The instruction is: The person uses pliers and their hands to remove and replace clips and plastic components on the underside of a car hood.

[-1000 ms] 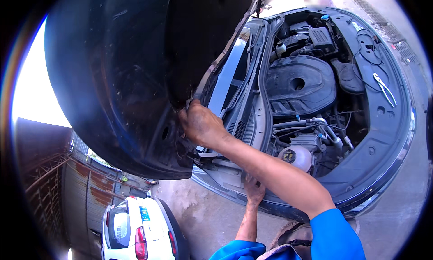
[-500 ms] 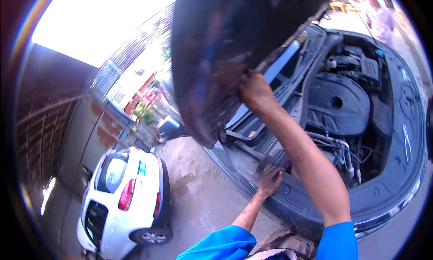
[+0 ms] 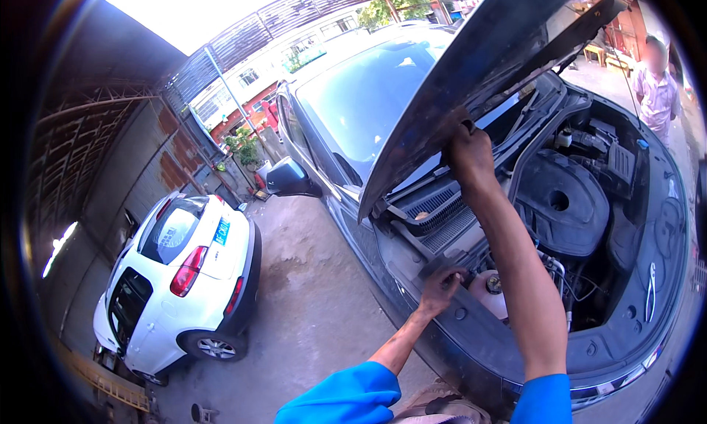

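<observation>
The dark car's raised hood (image 3: 434, 78) slants over the engine bay. Up at its underside is my right hand (image 3: 471, 157), its fingers curled around the inner frame; the fingertips are partly hidden. Lower down, by the fender side of the bay, my left hand (image 3: 440, 290) pinches a small dark part whose kind I cannot make out. Right beside that hand sits a pinkish fluid reservoir (image 3: 486, 297) with a dark cap (image 3: 494, 283), partly covered by my right forearm. The black engine cover (image 3: 563, 203) lies to the right of that forearm.
Silver pliers (image 3: 651, 291) rest on the bay's front panel. A white car (image 3: 177, 277) is parked at the left. Beyond the engine bay at the far right stands a person (image 3: 655, 96). The dark car's side mirror (image 3: 287, 177) juts out left of the hood.
The view has shifted, bringing the windscreen into sight behind the hood, which appears more edge-on. The reservoir shows more fully. Both hands keep to their places.
</observation>
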Demonstrator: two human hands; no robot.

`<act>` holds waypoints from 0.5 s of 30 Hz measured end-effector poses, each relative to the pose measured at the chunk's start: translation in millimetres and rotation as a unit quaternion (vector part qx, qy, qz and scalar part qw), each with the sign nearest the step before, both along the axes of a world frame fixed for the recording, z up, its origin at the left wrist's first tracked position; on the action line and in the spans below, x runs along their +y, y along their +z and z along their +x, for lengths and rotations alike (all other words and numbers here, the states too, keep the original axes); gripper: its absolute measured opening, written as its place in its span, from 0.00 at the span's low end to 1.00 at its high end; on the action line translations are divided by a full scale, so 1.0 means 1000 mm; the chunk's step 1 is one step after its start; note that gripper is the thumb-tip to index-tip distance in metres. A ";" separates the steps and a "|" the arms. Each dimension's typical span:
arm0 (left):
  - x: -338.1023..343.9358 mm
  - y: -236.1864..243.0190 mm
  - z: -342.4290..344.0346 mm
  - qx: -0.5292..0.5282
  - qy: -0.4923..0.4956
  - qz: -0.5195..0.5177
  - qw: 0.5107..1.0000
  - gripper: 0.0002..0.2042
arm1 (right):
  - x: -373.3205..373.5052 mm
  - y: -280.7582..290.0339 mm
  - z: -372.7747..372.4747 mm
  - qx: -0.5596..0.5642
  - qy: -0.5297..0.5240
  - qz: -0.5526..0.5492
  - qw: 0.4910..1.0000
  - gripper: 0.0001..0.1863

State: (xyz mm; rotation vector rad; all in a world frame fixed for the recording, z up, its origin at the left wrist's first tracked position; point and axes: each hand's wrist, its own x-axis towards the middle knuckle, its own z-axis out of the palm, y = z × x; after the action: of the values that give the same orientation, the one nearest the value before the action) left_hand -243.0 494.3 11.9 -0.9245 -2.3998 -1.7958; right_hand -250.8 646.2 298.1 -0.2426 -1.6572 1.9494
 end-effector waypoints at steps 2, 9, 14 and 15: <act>0.008 0.021 0.003 -0.068 -0.011 0.095 0.993 0.11 | 0.006 0.000 0.005 0.017 0.014 -0.025 0.999 0.21; 0.055 0.153 -0.040 -0.100 -0.153 0.390 0.903 0.18 | 0.019 -0.019 0.000 0.046 0.081 -0.062 0.994 0.14; 0.096 0.192 -0.092 -0.172 -0.331 0.491 0.787 0.20 | 0.021 -0.029 0.000 0.116 0.113 -0.090 0.983 0.14; 0.105 0.188 -0.099 -0.228 -0.368 0.506 0.746 0.19 | 0.025 -0.032 0.001 0.133 0.126 -0.090 0.979 0.14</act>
State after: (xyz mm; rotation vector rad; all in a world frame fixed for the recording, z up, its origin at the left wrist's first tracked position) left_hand -342.0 599.8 199.9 -1.3737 -0.6431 -3.2792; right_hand -249.8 670.8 266.6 0.1640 -1.3946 2.2106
